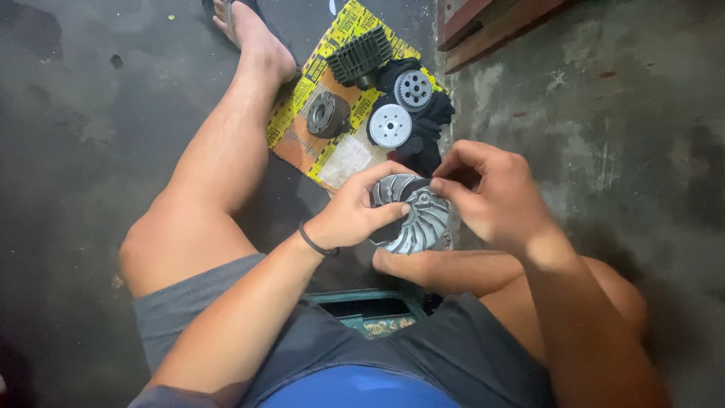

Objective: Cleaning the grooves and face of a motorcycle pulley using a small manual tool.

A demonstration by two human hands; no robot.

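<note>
My left hand (353, 208) grips a round silver metal disc with curved fan fins (423, 223) by its left edge, thumb across the face. My right hand (487, 193) pinches the disc's upper right rim with curled fingers. I hold the disc over my lap, above my bent right leg. A black band sits on my left wrist.
On the concrete floor ahead lies flattened yellow cardboard (302, 128) bearing a dark finned block (361, 54), a grey round hub (327, 115), a white pulley disc (390, 125), a toothed gear (413, 90) and black cloth (427, 140). Red wooden planks (491, 26) sit far right. A green stool edge (362, 298) shows under me.
</note>
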